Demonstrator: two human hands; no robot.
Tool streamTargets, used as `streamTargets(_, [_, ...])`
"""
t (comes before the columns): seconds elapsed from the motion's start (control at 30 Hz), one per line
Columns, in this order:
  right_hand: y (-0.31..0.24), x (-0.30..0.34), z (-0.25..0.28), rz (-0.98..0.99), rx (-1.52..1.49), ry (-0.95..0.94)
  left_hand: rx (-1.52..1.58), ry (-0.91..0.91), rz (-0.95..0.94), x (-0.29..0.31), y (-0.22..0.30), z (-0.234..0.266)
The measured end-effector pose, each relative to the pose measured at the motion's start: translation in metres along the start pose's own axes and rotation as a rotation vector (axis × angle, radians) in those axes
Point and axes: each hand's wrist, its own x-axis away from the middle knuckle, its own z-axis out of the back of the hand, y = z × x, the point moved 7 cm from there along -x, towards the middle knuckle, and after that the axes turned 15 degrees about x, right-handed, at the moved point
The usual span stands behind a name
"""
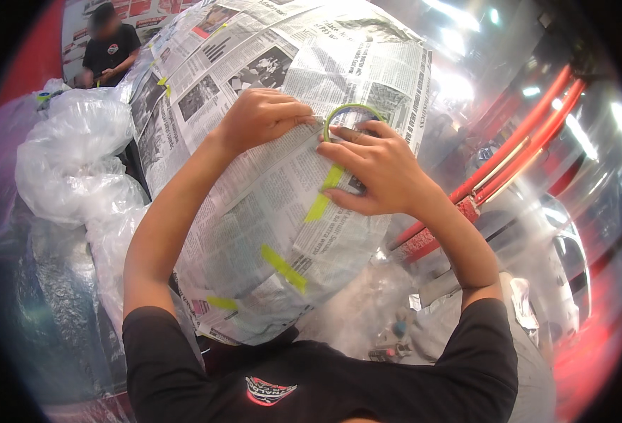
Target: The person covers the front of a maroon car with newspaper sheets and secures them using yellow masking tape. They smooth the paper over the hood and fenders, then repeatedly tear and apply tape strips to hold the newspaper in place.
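Newspaper sheets [251, 194] cover a large rounded surface in front of me. A roll of yellow-green masking tape [355, 108] is gripped by my right hand [378, 169], its fingers around and through the ring. Close to the roll's left side, my left hand [265, 121] is closed with the fingertips pinched together; what they hold, if anything, is too small to make out. Under my right hand a tape strip [318, 208] lies across a paper seam. Nearer to me are two more, a slanted strip [283, 268] and a short strip [221, 303].
Bunched clear plastic sheeting [78, 158] runs along the left side. At the far left a person [110, 53] in a black shirt stands beyond the papered surface. Red bars [515, 155] rise on the right, and small items [388, 352] lie low behind my right arm.
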Motion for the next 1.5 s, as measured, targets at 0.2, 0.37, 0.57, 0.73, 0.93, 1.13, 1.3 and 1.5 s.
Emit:
streamTargets(0.2, [0.006,-0.001,0.002,-0.015,-0.075,-0.004,-0.034,0.068,0.024,-0.005,0.007,0.013])
streamTargets(0.37, [0.013,-0.005,0.010,-0.050,-0.138,0.037,-0.058,-0.026,-0.003,-0.013,0.017,0.004])
streamTargets(0.57, [0.040,-0.016,0.026,-0.199,-0.021,0.190,-0.107,-0.126,0.013,-0.022,0.015,-0.005])
streamTargets(0.73, [0.057,-0.025,0.017,-0.254,0.162,0.224,-0.099,-0.193,0.057,-0.016,0.003,-0.006])
streamTargets(0.93, [0.074,-0.033,-0.013,-0.267,-0.008,0.064,-0.101,-0.230,0.080,-0.012,0.003,-0.001])
streamTargets(1.13, [0.069,-0.038,-0.028,-0.205,0.012,0.028,-0.107,-0.182,0.034,-0.006,0.001,0.000])
streamTargets(1.3, [0.066,-0.041,-0.027,-0.202,0.015,0.000,-0.073,-0.131,-0.028,-0.004,-0.009,0.001])
streamTargets(1.5, [0.065,-0.042,-0.029,-0.215,0.017,0.010,0.030,-0.113,-0.010,-0.009,-0.032,0.009])
